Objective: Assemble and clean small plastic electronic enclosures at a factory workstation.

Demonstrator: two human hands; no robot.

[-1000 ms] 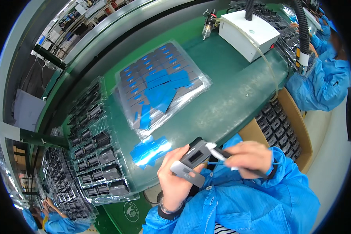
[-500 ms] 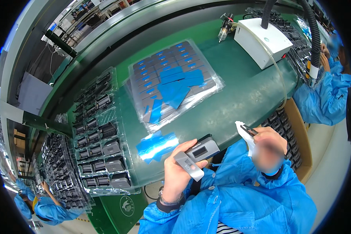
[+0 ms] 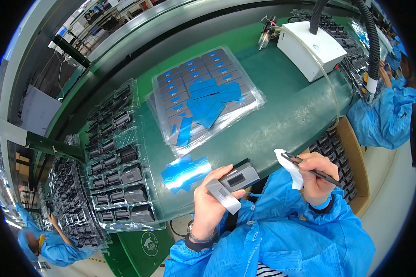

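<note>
My left hand (image 3: 207, 205) is closed round two grey plastic parts. One is a boxy device housing (image 3: 250, 175) with a dark rectangular window. The other, a lighter grey oblong cover (image 3: 225, 197), lies slanted across the fingers with a small square opening in it. To the right, my right hand (image 3: 318, 177) grips a slim black tool (image 3: 328, 177), perhaps tweezers or a pen, pointing up and left. A crumpled white cloth (image 3: 291, 171) hangs from the same fingers. The two hands are apart, just off the bench's near edge.
A clear tray (image 3: 256, 99) of grey covers bears loose blue film sheets (image 3: 205, 111). More blue film (image 3: 185, 174) lies nearer me. Trays of black parts (image 3: 118, 175) line the left. A white machine (image 3: 309, 51) with a black hose stands back right, above a cardboard box (image 3: 358, 161). Co-workers sit on both sides.
My right hand has turned and shifted slightly, so more of the black tool shows across the fingers. The cloth has moved a little left. My left hand holds nearly still.
</note>
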